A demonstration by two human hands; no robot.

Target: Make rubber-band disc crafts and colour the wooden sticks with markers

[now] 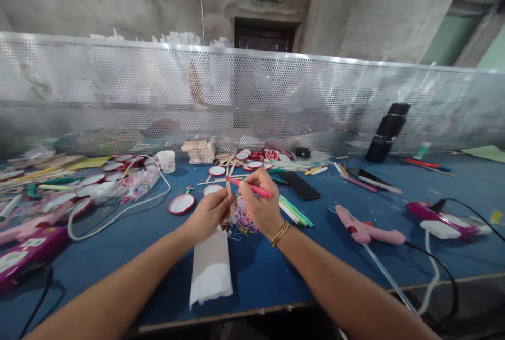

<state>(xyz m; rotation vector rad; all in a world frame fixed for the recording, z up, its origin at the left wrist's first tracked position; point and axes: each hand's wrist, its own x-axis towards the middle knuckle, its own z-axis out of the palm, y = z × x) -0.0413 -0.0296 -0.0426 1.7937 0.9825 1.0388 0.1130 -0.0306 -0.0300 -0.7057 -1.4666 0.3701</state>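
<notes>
Between the fingers of my left hand (210, 215) is a flat wooden craft stick (232, 212), held upright. My right hand (263, 204) grips a pink marker (258, 189), its tip at the upper end of the stick. Under both hands lies a loose heap of colourful rubber bands (246, 219), partly covered by them. A folded white paper (212, 269) lies just in front of my left hand, near the table edge. Round red-rimmed lids (181, 203) are scattered beyond my hands.
A pink glue gun (365, 229) with a cord lies to the right, near a black phone (302, 186) and green markers (295, 211). A black bottle (387, 133) stands by the perforated metal screen (295, 98). A paper cup (166, 161) and white cable (118, 215) are on the left.
</notes>
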